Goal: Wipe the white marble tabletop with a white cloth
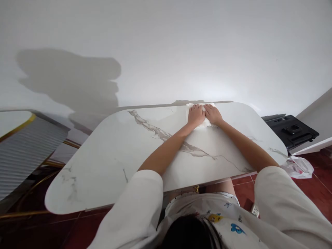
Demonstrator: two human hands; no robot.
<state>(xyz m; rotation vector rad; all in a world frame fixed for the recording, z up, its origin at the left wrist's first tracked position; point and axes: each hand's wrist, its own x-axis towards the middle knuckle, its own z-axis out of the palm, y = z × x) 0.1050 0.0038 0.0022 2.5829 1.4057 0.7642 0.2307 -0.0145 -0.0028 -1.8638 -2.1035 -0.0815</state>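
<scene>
A white cloth [205,123] lies bunched at the far edge of a white marble-patterned table [114,138]. My left hand [196,115] rests flat on the left part of the cloth, fingers stretched toward the wall. Beside it, my right hand [213,114] is pressed flat on the right part, its fingers angled in toward the left hand. The two hands nearly touch at the fingertips and thumbs. Both palms face down, so most of the cloth's middle is hidden under them.
A plain wall [166,48] stands right behind the table. To the right sits a black hard case [290,129], with a clear plastic bag [299,167] near the table's right corner. A ribbed grey cabinet with gold trim [31,148] is at left. The floor [321,190] is red tile.
</scene>
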